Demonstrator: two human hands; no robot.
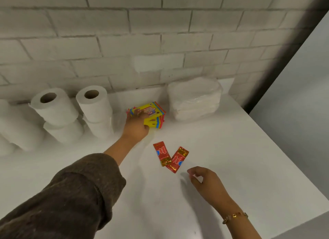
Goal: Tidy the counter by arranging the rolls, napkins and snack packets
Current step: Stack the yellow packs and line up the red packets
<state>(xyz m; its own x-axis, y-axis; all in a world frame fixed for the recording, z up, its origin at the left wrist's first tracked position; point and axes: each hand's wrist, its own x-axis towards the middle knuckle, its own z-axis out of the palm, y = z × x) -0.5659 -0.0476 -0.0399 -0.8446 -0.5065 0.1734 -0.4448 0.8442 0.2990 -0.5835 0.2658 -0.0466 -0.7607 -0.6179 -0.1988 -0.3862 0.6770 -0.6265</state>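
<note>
A stack of yellow snack packets [153,115] lies near the back wall, and my left hand [136,126] rests on it, fingers on top and thumb at its front edge. Two red snack packets [161,153] [178,160] lie overlapping in the middle of the white counter [240,158]. My right hand [204,181] hovers just right of them, fingers curled and apart, holding nothing. White paper rolls [53,107] [94,103] stand stacked two high at the back left. A pile of white napkin packs [195,99] sits against the wall at the back right.
More white rolls [10,124] crowd the far left edge. A white brick wall [160,42] closes the back. The counter's right edge [292,160] drops off beside a dark wall corner.
</note>
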